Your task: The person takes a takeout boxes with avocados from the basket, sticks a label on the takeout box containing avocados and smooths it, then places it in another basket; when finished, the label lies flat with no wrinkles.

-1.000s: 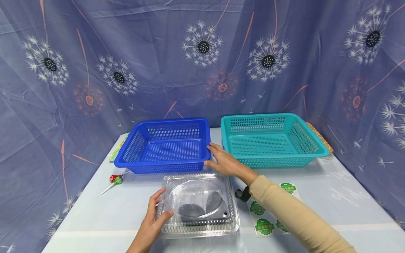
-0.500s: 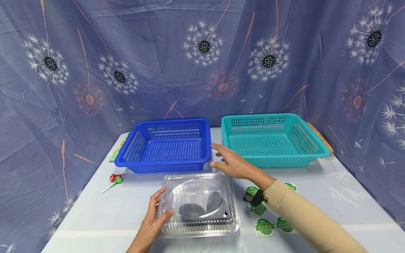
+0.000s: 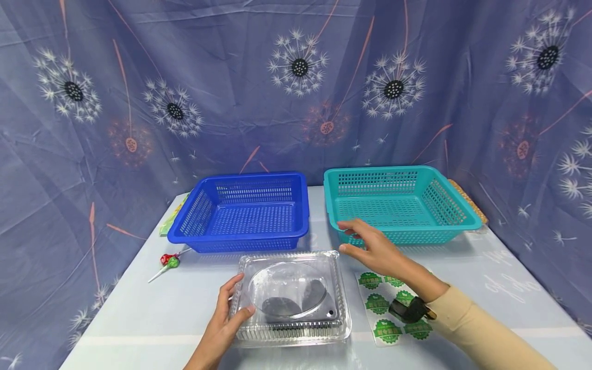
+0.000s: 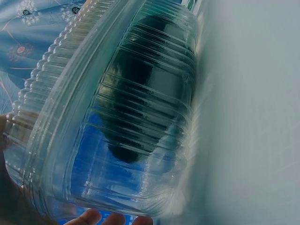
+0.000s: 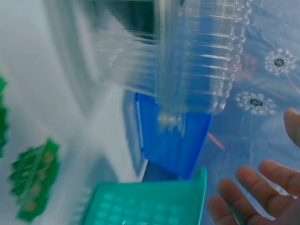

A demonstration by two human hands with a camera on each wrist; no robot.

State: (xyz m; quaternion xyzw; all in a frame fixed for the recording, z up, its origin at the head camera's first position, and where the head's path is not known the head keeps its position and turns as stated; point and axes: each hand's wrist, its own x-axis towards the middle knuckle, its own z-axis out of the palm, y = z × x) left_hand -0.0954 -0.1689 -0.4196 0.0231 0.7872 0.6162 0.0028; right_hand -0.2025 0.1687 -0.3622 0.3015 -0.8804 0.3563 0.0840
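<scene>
A clear plastic clamshell container (image 3: 290, 298) stands lidded on the table, with dark items (image 4: 140, 89) showing through its ribbed wall. My left hand (image 3: 224, 321) holds its left side, thumb over the lid edge and fingers along the side. In the left wrist view the fingertips (image 4: 115, 219) show at the container's lower edge. My right hand (image 3: 376, 252) is in the air to the right of the container, fingers loosely bent and apart, holding nothing. It overlaps the front rim of the teal basket (image 3: 444, 234) in the head view.
A blue basket (image 3: 238, 239) stands behind the container. Red and green lollipops (image 3: 171, 262) lie at the left, near a green-yellow packet (image 3: 168, 223). A sheet of green stickers (image 3: 387, 331) lies under my right forearm. Something orange-brown (image 3: 469, 200) shows behind the teal basket.
My right hand has moved right and toward me, from the blue basket's right rim to in front of the teal basket. My left hand and the container have stayed put.
</scene>
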